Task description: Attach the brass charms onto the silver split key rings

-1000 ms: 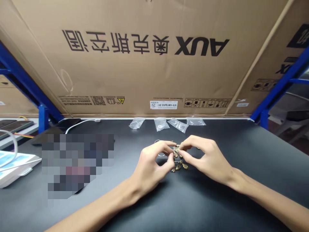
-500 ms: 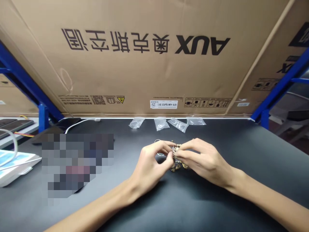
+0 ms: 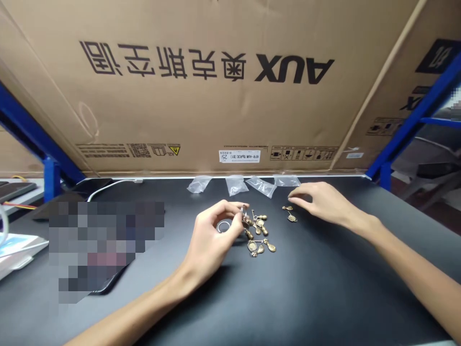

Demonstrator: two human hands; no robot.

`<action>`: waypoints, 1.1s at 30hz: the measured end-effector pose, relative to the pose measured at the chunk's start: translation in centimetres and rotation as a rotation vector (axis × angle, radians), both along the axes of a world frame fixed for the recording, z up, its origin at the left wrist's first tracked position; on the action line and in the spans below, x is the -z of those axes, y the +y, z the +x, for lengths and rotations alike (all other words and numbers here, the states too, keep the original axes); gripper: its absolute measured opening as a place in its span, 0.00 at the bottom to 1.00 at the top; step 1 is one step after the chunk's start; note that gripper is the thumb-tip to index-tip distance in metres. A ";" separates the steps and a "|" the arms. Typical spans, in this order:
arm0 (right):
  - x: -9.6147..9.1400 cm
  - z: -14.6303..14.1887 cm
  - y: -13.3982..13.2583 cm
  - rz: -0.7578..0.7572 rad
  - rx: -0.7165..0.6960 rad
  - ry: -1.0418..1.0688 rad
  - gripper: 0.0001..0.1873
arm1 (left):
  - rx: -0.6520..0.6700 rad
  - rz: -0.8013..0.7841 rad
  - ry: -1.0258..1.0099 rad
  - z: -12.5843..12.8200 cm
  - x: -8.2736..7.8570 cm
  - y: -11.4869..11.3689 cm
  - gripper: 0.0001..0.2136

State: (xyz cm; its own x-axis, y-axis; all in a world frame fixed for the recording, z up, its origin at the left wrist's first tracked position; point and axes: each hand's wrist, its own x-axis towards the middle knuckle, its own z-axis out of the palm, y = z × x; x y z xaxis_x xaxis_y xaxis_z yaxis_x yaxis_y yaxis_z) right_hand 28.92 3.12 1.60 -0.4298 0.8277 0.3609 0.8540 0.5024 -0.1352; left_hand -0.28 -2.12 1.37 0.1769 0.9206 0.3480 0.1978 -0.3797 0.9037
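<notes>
At the far left, a white cable point(image 3: 111, 184) is curving across the black surface point(image 3: 306, 298), and a blurred patch is hiding whatever lies beside it. Moving right, a plain metal ring point(image 3: 224, 227) is lying on the surface just beside the left hand point(image 3: 212, 238). That hand's grip is narrow: its fingertips point(image 3: 236, 206) are pinching a small silver wire hook point(image 3: 243, 210) at the edge of a loose heap of brass teardrop charms point(image 3: 257, 235). Four clear plastic bags point(image 3: 235, 186) are lying along the back edge, below an AUX cardboard carton point(image 3: 201, 110). Further right, two small brass charms point(image 3: 291, 218) are lying apart from the heap, just beside the right hand point(image 3: 324, 201), whose grip is open and empty, its fingers point(image 3: 298, 194) curving down near them.
</notes>
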 end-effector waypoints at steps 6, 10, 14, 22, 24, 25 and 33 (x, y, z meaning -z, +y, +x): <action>0.9 0.2 0.4 -0.080 -0.201 -0.058 0.13 | 0.014 -0.018 0.004 0.1 0.1 0.0 0.08; 1.3 -0.2 0.4 -0.005 -0.214 -0.110 0.15 | 0.032 -0.019 -0.001 0.1 0.3 0.0 0.07; 1.2 -0.4 0.3 -0.003 -0.204 -0.104 0.14 | 0.036 -0.024 -0.006 0.1 0.4 -0.1 0.07; -0.2 -3.0 -1.8 -0.047 -0.152 0.302 0.12 | 0.040 0.003 0.043 0.1 0.3 -0.3 0.07; -0.5 -4.1 -2.8 -0.077 -0.156 0.383 0.12 | 0.040 0.056 0.095 0.2 0.3 -0.3 0.06; -0.6 -4.7 -3.3 -0.087 -0.154 0.416 0.11 | 0.042 0.091 0.125 0.2 0.3 -0.3 0.05; -0.7 -7.3 -5.9 -0.104 -0.272 0.494 0.07 | 0.115 0.337 0.275 0.8 0.5 -1.2 0.04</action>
State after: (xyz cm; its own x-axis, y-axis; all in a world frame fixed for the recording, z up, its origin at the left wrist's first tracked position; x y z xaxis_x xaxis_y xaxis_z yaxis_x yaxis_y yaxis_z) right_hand 21.60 -2.83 2.31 -0.4331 0.7530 0.4954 0.5189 0.6577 -0.5461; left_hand 0.47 -3.31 0.87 0.3997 0.7330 0.5505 0.3529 -0.6772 0.6456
